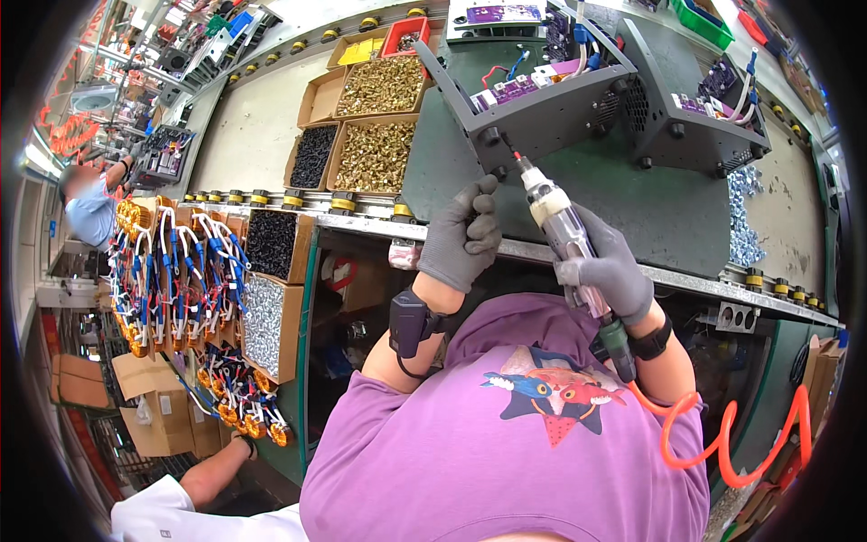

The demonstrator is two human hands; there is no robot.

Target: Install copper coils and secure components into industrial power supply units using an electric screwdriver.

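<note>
My right hand [616, 273], in a grey glove, is closed round a pneumatic screwdriver [567, 231] with an orange coiled air hose [722, 444]. The driver's bit points up at the lower edge of a dark grey metal case [562, 117], between two of its black round feet; whether it touches cannot be made out. My left hand [462, 233], also gloved, is closed with curled fingers just below the case's left foot. What its fingertips hold, if anything, is hidden. Purple circuit boards [517, 90] and cables show inside the case, which stands tilted on the green mat [452, 167].
A second dark grey case [694, 135] stands to the right. Cardboard trays of brass parts [372, 155] and black screws [312, 155] lie left. Silver screws [745, 217] lie far right. Wired coils [176, 271] hang at the left. Two other people [90, 210] are at the left edge and lower left.
</note>
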